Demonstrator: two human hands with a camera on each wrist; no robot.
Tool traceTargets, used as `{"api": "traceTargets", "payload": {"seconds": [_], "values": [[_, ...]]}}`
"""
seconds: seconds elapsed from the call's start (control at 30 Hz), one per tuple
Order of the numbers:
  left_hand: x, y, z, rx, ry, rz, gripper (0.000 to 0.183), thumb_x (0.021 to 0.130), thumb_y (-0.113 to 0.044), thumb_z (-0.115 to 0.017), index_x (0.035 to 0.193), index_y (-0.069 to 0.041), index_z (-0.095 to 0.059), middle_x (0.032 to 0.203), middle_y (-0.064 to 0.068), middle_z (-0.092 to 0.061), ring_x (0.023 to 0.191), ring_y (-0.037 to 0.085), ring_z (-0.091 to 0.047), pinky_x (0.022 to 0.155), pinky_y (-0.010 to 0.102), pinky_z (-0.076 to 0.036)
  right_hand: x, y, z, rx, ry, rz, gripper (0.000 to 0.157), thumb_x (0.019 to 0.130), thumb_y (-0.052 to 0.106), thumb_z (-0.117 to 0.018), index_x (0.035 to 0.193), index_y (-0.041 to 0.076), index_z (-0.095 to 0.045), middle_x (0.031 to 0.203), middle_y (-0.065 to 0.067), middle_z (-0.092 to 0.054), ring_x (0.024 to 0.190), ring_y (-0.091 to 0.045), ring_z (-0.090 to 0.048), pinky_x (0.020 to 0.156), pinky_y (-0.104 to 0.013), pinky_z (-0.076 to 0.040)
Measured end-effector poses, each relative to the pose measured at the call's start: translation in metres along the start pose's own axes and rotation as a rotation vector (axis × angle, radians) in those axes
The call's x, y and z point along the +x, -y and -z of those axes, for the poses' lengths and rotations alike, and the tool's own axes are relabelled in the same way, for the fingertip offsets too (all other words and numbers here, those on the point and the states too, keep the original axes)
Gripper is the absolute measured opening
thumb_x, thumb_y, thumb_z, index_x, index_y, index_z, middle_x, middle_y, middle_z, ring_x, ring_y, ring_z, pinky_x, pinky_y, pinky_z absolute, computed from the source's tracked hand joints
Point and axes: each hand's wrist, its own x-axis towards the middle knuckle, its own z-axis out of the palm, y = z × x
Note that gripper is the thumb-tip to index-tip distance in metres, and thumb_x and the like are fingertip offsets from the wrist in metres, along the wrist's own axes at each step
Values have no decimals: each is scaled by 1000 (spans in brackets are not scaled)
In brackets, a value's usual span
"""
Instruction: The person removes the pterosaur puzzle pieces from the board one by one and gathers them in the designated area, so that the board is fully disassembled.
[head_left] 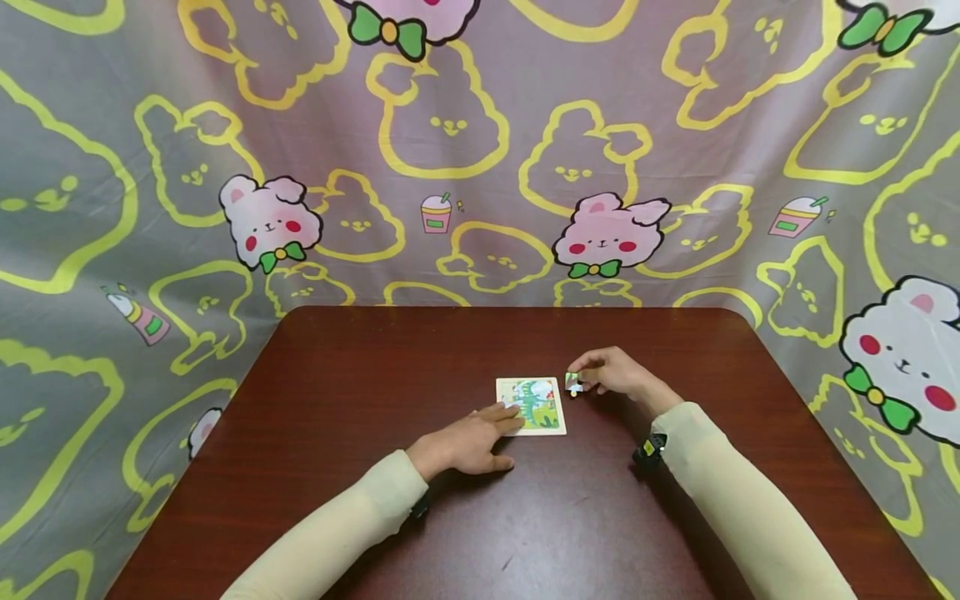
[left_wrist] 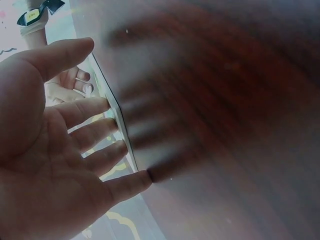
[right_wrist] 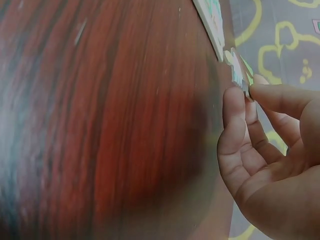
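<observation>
A small square jigsaw puzzle (head_left: 542, 406) with a green dinosaur picture and a pale border lies flat on the table. My left hand (head_left: 471, 442) rests at its left side, fingertips on the puzzle's left part and thumb held apart. In the left wrist view the fingers of the left hand (left_wrist: 65, 145) are nearly straight. Just right of the board, my right hand (head_left: 618, 372) pinches a puzzle piece (head_left: 573, 384) between thumb and fingers. Seen from the right wrist, that piece (right_wrist: 239, 70) is tilted close to the board's edge, apart from it.
The dark brown wooden table (head_left: 360, 358) spreads around the puzzle on every side. A grey curtain (head_left: 480, 192) printed with yellow outlines and white rabbits hangs behind the table and along both sides. A black wrist device (head_left: 651, 450) sits at the right cuff.
</observation>
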Motion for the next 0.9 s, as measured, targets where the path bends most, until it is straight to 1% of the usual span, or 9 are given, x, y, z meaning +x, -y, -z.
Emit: {"api": "traceTargets", "payload": {"seconds": [0.2, 0.47, 0.6, 0.9], "values": [[-1, -1, 0, 2, 0, 1, 67, 95, -39, -65, 153, -16, -42, 165, 4, -30, 154, 27, -23, 120, 53, -30, 0, -8, 4, -26, -21, 1, 18, 95, 8, -61, 108, 4, -73, 83, -7, -71, 74, -20, -64, 58, -31, -48], [-1, -1, 0, 7, 3, 4, 68, 94, -40, -65, 153, -17, -42, 165, 3, -30, 155, 27, -23, 121, 53, -30, 0, -11, 5, -50, -33, -4, 18, 94, 5, -62, 106, 5, -75, 81, -8, -70, 70, -20, -59, 52, -28, -43], [-1, 0, 0, 4, 3, 3, 67, 95, -40, -64, 153, -17, -41, 165, 3, -29, 155, 27, -22, 121, 53, -30, -1, -9, 5, -62, -39, -6, 18, 93, 4, -62, 106, 5, -75, 82, -7, -70, 70, -20, -59, 51, -28, -42], [-1, -1, 0, 0, -1, -3, 67, 95, -39, -65, 153, -15, -42, 165, 5, -30, 154, 28, -23, 120, 54, -30, 0, -10, 6, -68, -42, -17, 19, 93, 6, -62, 107, 7, -75, 88, -7, -72, 74, -20, -61, 53, -29, -43]]}}
